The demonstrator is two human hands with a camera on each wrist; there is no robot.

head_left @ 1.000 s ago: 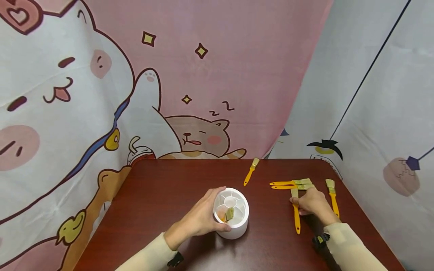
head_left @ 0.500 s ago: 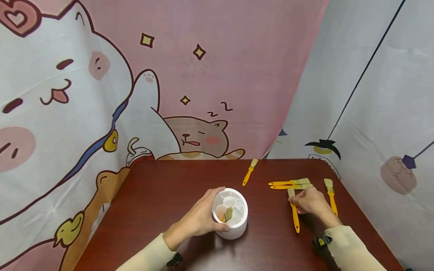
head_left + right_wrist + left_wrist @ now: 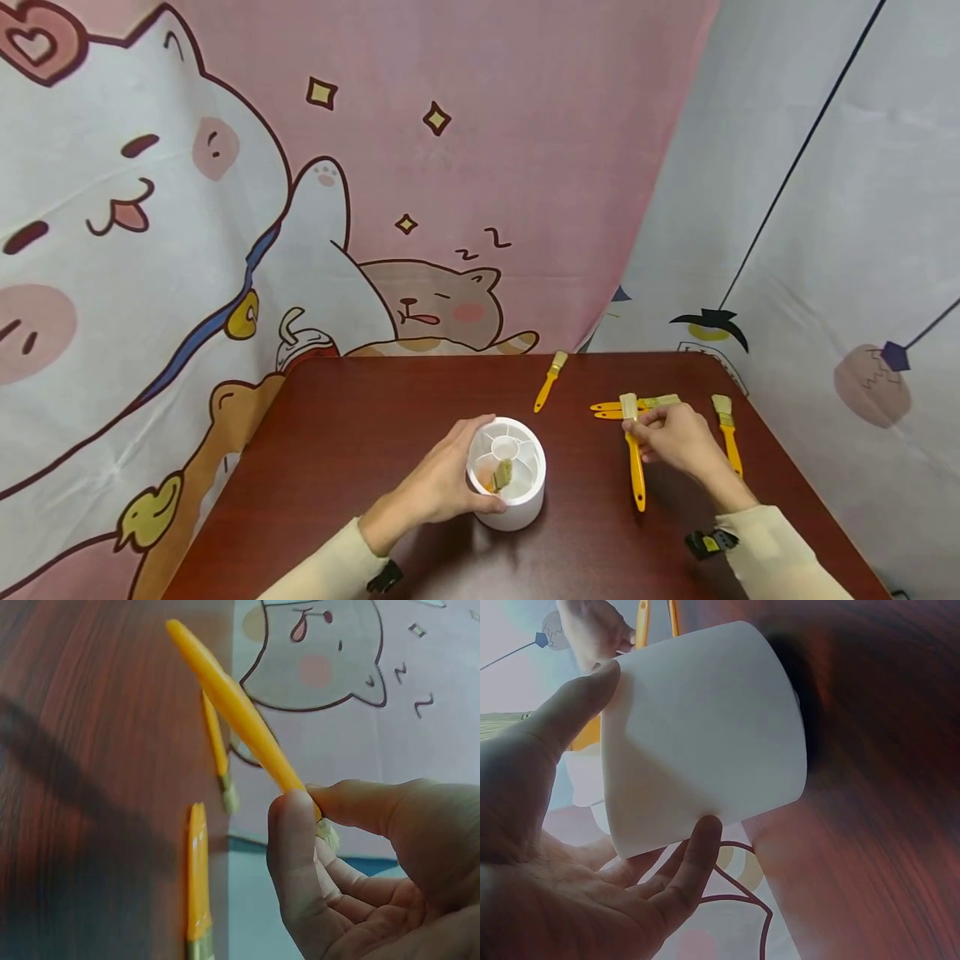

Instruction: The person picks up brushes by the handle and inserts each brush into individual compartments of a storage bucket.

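With thumb and fingers spread around its side, my left hand [image 3: 446,479] grips a white round holder [image 3: 517,515] with several compartments. One paintbrush [image 3: 502,476] stands in a near compartment, bristles up. My right hand [image 3: 678,437] pinches another yellow-handled paintbrush [image 3: 636,471] between thumb and index finger near its bristles. In the right wrist view that brush's handle [image 3: 236,705] is lifted off the table. The left wrist view shows the holder's smooth white wall [image 3: 705,735], with fingers on its underside and thumb at the rim.
Two paintbrushes [image 3: 609,411] lie side by side just behind the right hand. A single paintbrush [image 3: 551,381] lies near the back edge, and another paintbrush [image 3: 726,433] lies to the right. The dark red table [image 3: 360,417] meets a cartoon-printed curtain [image 3: 562,167] behind.
My right hand has picked the paintbrush up off the table and moved it slightly left. The left hand keeps its grip on the holder. The head view has shifted slightly.
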